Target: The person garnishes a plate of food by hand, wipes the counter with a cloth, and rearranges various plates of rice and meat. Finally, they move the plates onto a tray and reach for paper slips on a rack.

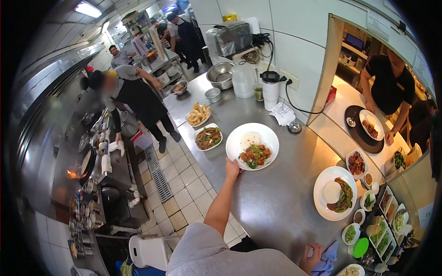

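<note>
My left hand [233, 169] grips the near rim of a white plate [234, 154] on the steel counter, fingers closed on its edge. The plate carries a mound of white rice [251, 140] and a reddish saucy dish with greens [254, 156]. Down at the right, my right hand [312, 257] rests at the counter with curled fingers, against a blue-grey cloth [327, 260]; whether anything is inside them is hidden. Left of the plate stand a square bowl of dark meat and greens [208, 137] and a dish of golden fried pieces [199, 114].
Another plate of rice and greens [318, 202] sits at the right, by small bowls and a green lid [360, 247]. Beyond the pass-through, a person [391, 83] stands at a round tray [352, 112]. A cook [142, 99] works at the stove, where a flame [72, 174] burns.
</note>
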A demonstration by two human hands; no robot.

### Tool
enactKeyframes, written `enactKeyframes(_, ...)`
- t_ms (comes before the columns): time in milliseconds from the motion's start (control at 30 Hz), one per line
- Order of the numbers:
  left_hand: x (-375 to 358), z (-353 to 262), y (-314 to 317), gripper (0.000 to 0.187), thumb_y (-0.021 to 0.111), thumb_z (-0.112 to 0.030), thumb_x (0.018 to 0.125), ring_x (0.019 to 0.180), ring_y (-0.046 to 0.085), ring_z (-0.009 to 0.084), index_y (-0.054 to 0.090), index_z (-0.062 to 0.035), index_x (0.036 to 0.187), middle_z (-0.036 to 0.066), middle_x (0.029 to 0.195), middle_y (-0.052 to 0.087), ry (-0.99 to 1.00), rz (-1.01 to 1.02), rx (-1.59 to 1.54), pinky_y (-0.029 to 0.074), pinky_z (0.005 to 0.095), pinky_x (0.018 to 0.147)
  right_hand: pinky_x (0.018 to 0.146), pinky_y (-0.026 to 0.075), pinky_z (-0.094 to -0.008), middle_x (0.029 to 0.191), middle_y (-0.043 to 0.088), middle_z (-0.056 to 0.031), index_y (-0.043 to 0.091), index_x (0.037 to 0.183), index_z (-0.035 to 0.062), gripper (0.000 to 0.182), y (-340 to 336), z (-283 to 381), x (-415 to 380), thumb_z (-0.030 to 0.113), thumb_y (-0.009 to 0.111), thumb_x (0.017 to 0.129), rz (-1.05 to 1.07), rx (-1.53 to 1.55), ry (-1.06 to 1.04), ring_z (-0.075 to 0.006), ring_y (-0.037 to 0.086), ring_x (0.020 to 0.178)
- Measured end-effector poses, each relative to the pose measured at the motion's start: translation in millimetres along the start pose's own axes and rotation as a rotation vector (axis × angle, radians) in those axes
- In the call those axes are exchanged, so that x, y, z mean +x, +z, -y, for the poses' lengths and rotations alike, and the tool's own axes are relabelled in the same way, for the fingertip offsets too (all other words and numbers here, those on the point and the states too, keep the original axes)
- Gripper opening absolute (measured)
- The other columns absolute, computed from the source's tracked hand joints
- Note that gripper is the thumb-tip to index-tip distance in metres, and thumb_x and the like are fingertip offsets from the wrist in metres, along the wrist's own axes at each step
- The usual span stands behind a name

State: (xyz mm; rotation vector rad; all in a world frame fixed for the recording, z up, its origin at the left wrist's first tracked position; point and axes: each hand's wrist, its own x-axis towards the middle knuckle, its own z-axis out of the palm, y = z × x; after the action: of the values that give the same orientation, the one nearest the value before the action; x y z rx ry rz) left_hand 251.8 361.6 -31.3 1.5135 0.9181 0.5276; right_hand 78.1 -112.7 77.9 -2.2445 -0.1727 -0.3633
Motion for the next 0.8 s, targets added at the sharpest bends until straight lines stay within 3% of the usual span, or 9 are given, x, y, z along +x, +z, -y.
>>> enactKeyframes(100, -23.4, 1.3, -5.7, 0.024, 0.042, -0.009, 0.090, 0.045, 0.060, 0.0239, 0.037, 0.0026, 0.109, 0.021, 0.074, 0.061, -0.042, 0.057, 0.050, 0.048, 0.0327, 0.035, 0.076, 0.043, -0.0383, 0.079, 0.052, -0.0144, 0.058, 0.085, 0.0010, 0.013, 5.8, 4.6, -4.1, 0.000, 0.062, 0.073, 0.018, 0.007, -0.050, -0.0319, 0.053, 0.083)
enactKeyframes(200, -21.0, 82.4, -11.4, 0.022, 0.041, -0.007, 0.089, 0.050, 0.062, 0.0215, 0.038, 0.0007, 0.110, 0.022, 0.081, 0.061, 0.226, 0.021, 0.207, 0.047, 0.0311, 0.037, 0.073, 0.044, -0.0380, 0.080, 0.055, -0.0136, 0.058, 0.085, 0.0014, 0.012, 2.2, -20.5, 5.5, 0.000, 0.062, 0.073, 0.126, -0.028, -0.152, -0.0313, 0.054, 0.083)
enactKeyframes(233, -97.7, -19.8, -23.5, 0.023, 0.041, -0.007, 0.089, 0.061, 0.063, 0.0240, 0.040, 0.0016, 0.111, 0.021, 0.089, 0.061, -0.037, 0.120, 0.101, 0.051, 0.0351, 0.050, 0.071, 0.044, -0.0373, 0.081, 0.057, -0.0130, 0.058, 0.084, 0.0017, 0.010, 1.2, -22.2, 10.0, 0.000, 0.062, 0.075, 0.133, -0.030, -0.123, -0.0298, 0.055, 0.079)
enactKeyframes(300, -121.1, 20.0, -33.2, 0.023, 0.041, -0.008, 0.089, 0.077, 0.061, 0.0256, 0.044, 0.0026, 0.110, 0.020, 0.093, 0.060, 0.097, 0.156, 0.106, 0.050, 0.0377, 0.069, 0.070, 0.045, -0.0350, 0.081, 0.058, -0.0126, 0.060, 0.088, 0.0009, 0.011, 0.7, -12.2, 18.4, 0.002, 0.062, 0.077, 0.154, 0.051, 0.002, -0.0261, 0.056, 0.073)
enactKeyframes(367, -152.4, 39.5, -39.2, 0.024, 0.041, -0.008, 0.090, 0.085, 0.058, 0.0256, 0.046, 0.0037, 0.110, 0.018, 0.094, 0.059, 0.345, 0.107, 0.198, 0.045, 0.0378, 0.079, 0.064, 0.047, -0.0302, 0.083, 0.059, -0.0114, 0.059, 0.100, -0.0003, 0.020, 7.9, -28.3, 16.5, 0.007, 0.061, 0.082, 0.249, 0.148, 0.081, -0.0187, 0.058, 0.070)
enactKeyframes(433, -186.4, 48.0, -44.5, 0.023, 0.041, -0.008, 0.090, 0.087, 0.057, 0.0240, 0.047, 0.0038, 0.109, 0.018, 0.095, 0.059, 0.346, 0.192, 0.174, 0.044, 0.0363, 0.079, 0.063, 0.048, -0.0275, 0.089, 0.061, -0.0114, 0.053, 0.115, 0.0000, 0.029, 20.5, -44.3, 8.0, 0.011, 0.056, 0.088, 0.446, 0.326, 0.295, -0.0150, 0.060, 0.072)
enactKeyframes(567, -248.3, 66.0, -52.9, 0.023, 0.040, -0.008, 0.092, 0.087, 0.057, 0.0220, 0.047, 0.0039, 0.110, 0.017, 0.095, 0.059, 0.327, 0.306, 0.136, 0.045, 0.0341, 0.078, 0.069, 0.052, -0.0277, 0.094, 0.061, -0.0114, 0.033, 0.136, 0.0041, 0.042, 49.3, -66.6, -20.9, 0.019, 0.041, 0.097, 0.560, 0.765, 0.652, -0.0164, 0.063, 0.077)
enactKeyframes(667, -299.1, 65.2, -56.3, 0.025, 0.040, -0.009, 0.093, 0.090, 0.056, 0.0194, 0.046, 0.0038, 0.113, 0.015, 0.099, 0.058, 0.288, 0.374, 0.170, 0.044, 0.0320, 0.079, 0.065, 0.053, -0.0290, 0.092, 0.061, -0.0122, 0.031, 0.135, 0.0039, 0.040, 41.2, -63.3, -33.8, 0.018, 0.037, 0.098, 0.583, 0.864, 0.645, -0.0172, 0.063, 0.072)
enactKeyframes(800, -356.2, 65.2, -47.3, 0.026, 0.040, -0.008, 0.093, 0.084, 0.059, 0.0206, 0.043, 0.0032, 0.115, 0.016, 0.096, 0.060, 0.360, 0.392, 0.155, 0.046, 0.0324, 0.073, 0.058, 0.054, -0.0306, 0.087, 0.060, -0.0133, 0.035, 0.128, 0.0023, 0.033, 26.3, -93.9, -65.9, 0.013, 0.036, 0.096, 0.487, 0.623, 0.510, -0.0182, 0.062, 0.063)
